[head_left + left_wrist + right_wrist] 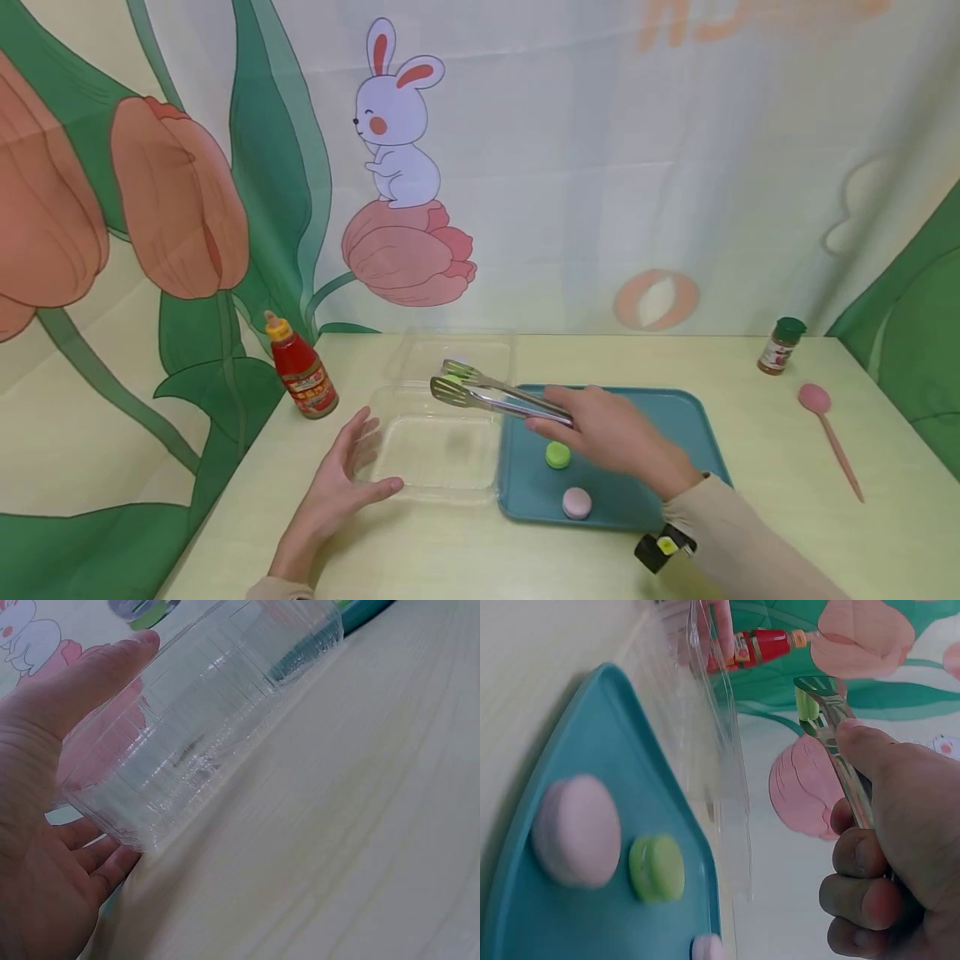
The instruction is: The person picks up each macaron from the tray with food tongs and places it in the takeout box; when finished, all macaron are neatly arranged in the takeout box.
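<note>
My right hand (603,429) grips metal tongs (517,400), whose slotted tips pinch a green macaron (807,705) above a clear plastic box (438,458). The box's hinged lid (457,342) lies folded back behind it. At the box's left front corner, my left hand (337,479) holds the wall, thumb along the front and fingers round the side. Beside the box is a blue tray (675,408). A green macaron (557,455) and a pink macaron (577,503) lie on it; the right wrist view shows another pink macaron (706,947) there.
A red sauce bottle (303,371) with a yellow cap stands left of the box. A green-capped spice jar (780,346) and a pink spoon (828,433) are at the table's right. A printed cloth (570,167) hangs behind the table.
</note>
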`<state>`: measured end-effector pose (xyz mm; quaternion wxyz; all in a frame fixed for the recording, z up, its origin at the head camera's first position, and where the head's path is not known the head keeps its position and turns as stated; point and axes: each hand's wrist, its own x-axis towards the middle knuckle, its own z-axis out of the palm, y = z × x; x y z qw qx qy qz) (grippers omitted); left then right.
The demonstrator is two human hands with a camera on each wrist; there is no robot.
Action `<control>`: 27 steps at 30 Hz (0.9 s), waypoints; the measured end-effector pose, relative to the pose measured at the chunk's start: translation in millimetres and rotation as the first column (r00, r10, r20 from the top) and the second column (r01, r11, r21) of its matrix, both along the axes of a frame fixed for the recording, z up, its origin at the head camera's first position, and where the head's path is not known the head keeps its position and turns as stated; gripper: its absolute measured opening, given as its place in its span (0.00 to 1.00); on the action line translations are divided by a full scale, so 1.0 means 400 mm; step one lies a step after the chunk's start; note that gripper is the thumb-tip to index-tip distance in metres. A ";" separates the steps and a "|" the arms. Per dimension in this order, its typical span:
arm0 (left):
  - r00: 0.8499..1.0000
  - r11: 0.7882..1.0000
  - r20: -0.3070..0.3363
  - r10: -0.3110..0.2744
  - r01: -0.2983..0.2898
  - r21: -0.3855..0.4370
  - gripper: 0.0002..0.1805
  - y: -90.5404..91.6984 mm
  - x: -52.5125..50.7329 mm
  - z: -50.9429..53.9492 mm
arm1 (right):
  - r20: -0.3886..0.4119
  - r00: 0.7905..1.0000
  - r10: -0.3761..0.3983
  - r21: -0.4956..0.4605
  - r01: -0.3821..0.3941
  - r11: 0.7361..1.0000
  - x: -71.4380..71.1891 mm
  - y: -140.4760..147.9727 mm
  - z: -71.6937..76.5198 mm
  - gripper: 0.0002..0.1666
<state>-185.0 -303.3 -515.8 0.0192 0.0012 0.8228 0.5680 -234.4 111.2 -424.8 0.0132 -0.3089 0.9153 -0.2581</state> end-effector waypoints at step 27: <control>0.999 1.000 -0.030 -0.010 0.010 0.001 0.66 -0.004 -0.001 -0.005 | 0.007 0.999 0.036 0.246 -0.036 0.969 -0.055 -0.250 -0.010 0.20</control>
